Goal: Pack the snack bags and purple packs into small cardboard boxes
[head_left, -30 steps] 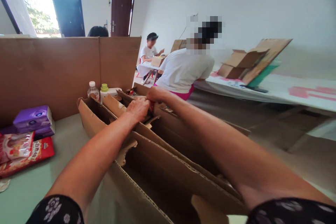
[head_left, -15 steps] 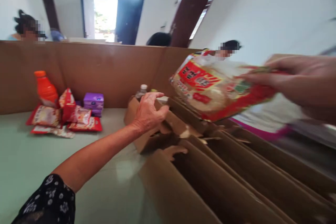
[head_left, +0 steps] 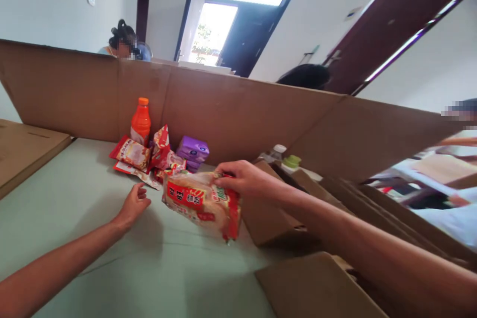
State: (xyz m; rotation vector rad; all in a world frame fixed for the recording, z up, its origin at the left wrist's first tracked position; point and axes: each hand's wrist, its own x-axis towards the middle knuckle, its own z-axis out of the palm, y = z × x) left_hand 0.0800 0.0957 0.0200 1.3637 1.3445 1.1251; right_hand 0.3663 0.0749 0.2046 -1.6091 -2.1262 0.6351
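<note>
My right hand point(head_left: 244, 178) is closed on the top edge of a red and clear snack packet point(head_left: 201, 203), which hangs just above the pale green table point(head_left: 74, 238). My left hand point(head_left: 134, 203) hovers over the table to the packet's left, fingers loosely curled and holding nothing. Beyond the left hand lies a small heap of similar red snack packets point(head_left: 143, 159), with an orange drink bottle point(head_left: 140, 121) and a purple box point(head_left: 193, 151) beside it. An open cardboard box point(head_left: 276, 208) stands under my right forearm.
A tall cardboard wall point(head_left: 208, 109) runs along the table's far side. A flat cardboard sheet point(head_left: 22, 151) lies at the left. Two small bottles point(head_left: 285, 158) stand behind the box. Other people's heads show above the wall, near an open door.
My right hand has carried the snack packet left and down from above the box to over the table. My left hand left the box flap and moved onto the table. The view turned left.
</note>
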